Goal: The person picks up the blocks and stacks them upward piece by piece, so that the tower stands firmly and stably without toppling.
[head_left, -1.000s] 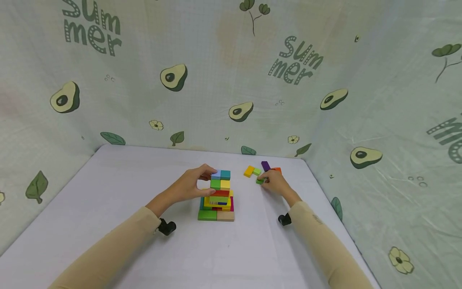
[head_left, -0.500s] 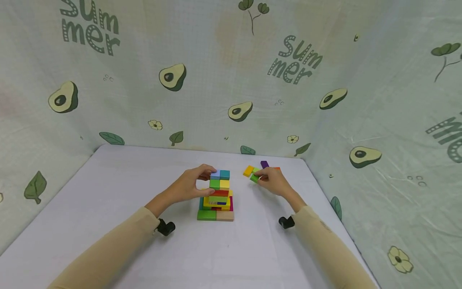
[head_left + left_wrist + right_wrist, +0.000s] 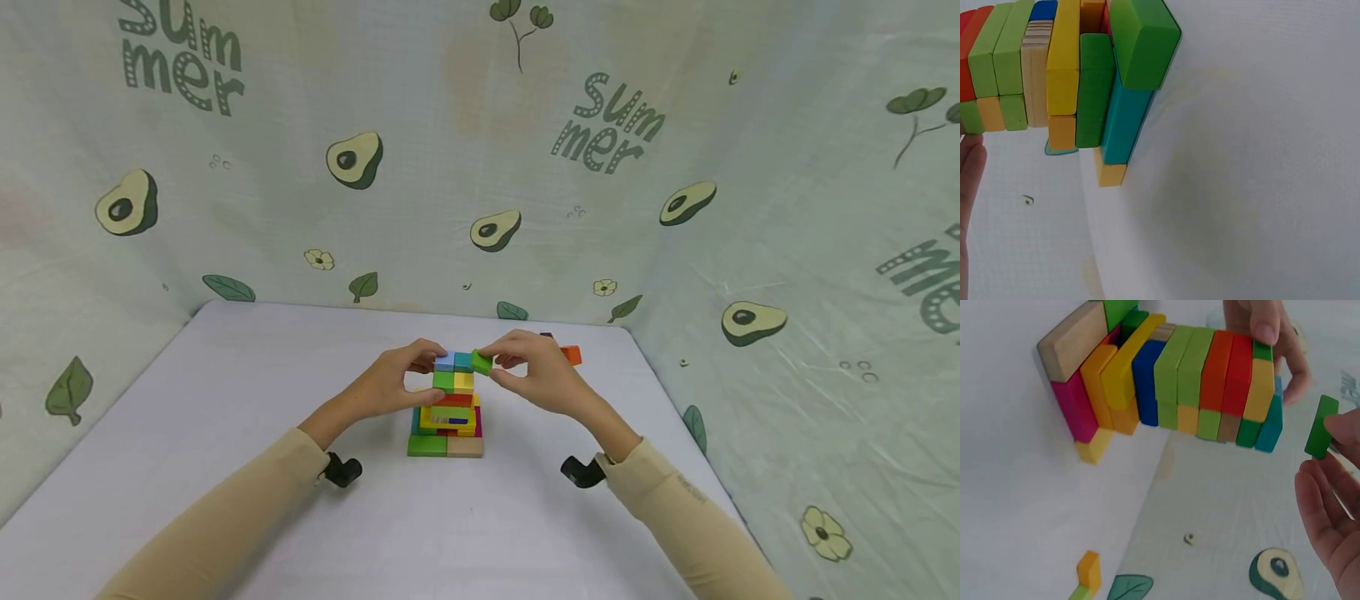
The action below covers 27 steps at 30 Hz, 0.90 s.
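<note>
A tower of coloured wooden blocks (image 3: 453, 417) stands on the white table, with wider layers at its base and a blue and a teal block on top. My left hand (image 3: 390, 379) grips its upper part from the left, thumb in front and fingers behind. Between thumb and fingertips, my right hand (image 3: 543, 375) pinches a small green block (image 3: 482, 362), level with the tower's top at its right side. The right wrist view shows this green block (image 3: 1319, 428) tilted and apart from the tower. Only part of my left hand (image 3: 969, 187) appears in the left wrist view.
An orange block (image 3: 572, 355) lies on the table (image 3: 300, 517) behind my right hand, beside a mostly hidden dark purple block (image 3: 547, 335). The right wrist view holds a yellow block (image 3: 1089, 570) touching a lime one (image 3: 1080, 592). A printed cloth (image 3: 420, 100) hangs behind the table.
My right hand has lifted the green block from among the loose blocks and brought it left and up to the tower's top. My left hand has kept its grip on the tower.
</note>
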Each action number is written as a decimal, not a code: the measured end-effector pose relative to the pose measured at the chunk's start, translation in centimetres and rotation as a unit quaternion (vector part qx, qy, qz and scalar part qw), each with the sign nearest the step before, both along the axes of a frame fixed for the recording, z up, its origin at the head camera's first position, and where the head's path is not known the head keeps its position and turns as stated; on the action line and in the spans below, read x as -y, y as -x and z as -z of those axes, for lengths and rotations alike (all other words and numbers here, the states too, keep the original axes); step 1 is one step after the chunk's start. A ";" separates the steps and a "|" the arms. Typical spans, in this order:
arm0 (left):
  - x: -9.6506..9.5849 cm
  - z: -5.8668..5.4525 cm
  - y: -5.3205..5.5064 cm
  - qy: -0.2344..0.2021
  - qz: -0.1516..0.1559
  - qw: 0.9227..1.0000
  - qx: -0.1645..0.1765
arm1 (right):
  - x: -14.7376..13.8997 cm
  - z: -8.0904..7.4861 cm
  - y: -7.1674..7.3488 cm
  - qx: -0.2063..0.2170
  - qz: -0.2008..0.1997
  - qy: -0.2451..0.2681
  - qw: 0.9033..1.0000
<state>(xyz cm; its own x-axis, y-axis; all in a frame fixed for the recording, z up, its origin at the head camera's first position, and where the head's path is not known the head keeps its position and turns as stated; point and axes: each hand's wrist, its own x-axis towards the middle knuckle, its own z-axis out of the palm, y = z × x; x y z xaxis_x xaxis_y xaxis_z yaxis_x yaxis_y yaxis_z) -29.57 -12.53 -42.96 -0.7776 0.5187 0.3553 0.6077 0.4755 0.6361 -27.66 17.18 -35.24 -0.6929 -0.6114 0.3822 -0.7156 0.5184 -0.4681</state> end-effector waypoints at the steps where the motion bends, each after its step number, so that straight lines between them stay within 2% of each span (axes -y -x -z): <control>1: 0.0 0.0 0.0 -0.002 0.002 1.000 -0.001 | 0.5 -0.1 -0.2 0.001 -0.009 -0.003 1.000; 7: 0.1 0.1 0.1 -0.008 0.012 1.000 -0.016 | 2.6 0.1 -0.6 -0.007 -0.046 -0.036 0.998; 14: 0.1 0.2 0.1 -0.018 0.015 0.999 -0.025 | 3.3 0.8 -0.5 -0.012 -0.053 -0.060 0.997; 27: 0.4 0.2 0.4 -0.020 0.030 0.999 -0.019 | 3.6 1.8 -0.2 -0.051 -0.052 -0.036 0.997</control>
